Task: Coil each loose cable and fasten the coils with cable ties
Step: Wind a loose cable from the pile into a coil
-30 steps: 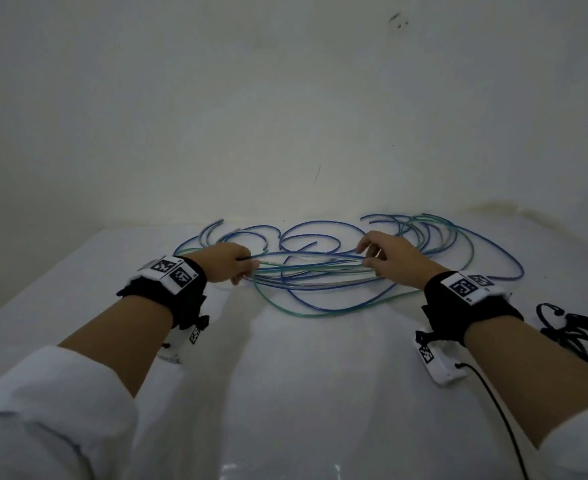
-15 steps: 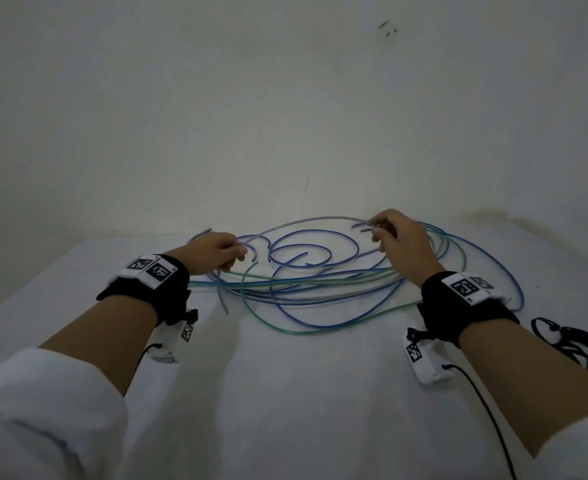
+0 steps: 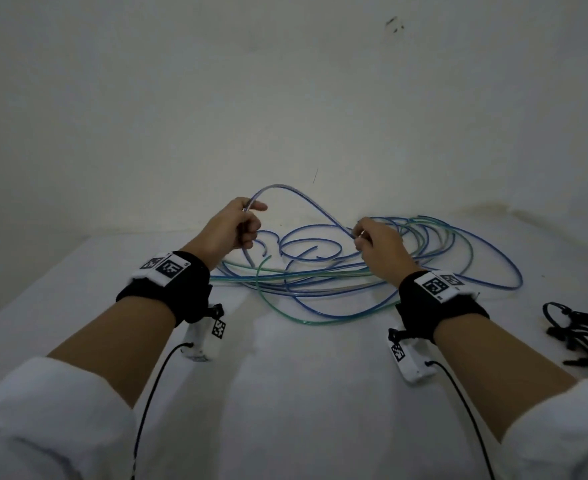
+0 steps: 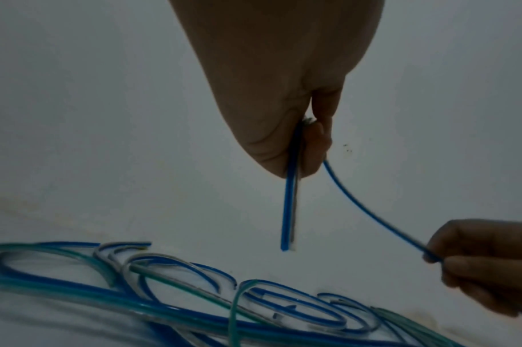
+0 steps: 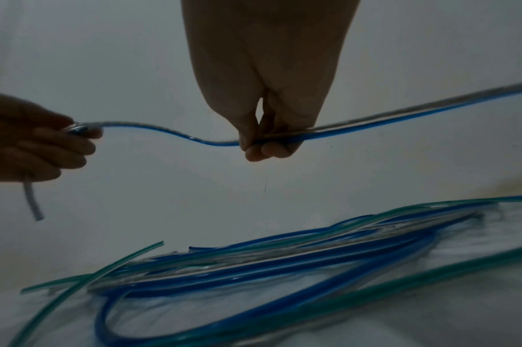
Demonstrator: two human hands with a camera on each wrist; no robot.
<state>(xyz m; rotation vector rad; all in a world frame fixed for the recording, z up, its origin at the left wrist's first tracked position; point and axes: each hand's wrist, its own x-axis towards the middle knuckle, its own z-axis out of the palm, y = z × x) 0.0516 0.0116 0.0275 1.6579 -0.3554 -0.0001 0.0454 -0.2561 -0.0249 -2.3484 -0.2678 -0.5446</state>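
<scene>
Cables (image 3: pixel 337 282) sprawl mid-table (image 3: pixel 285 393); probable cable ties (image 3: pixel 576 332) lie far right.

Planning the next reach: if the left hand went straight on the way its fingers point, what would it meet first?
Probably nothing close. The left hand, gripping the blue cable, is raised off the table and points toward the wall, passing left of the cable pile. Depth is unclear.
</scene>
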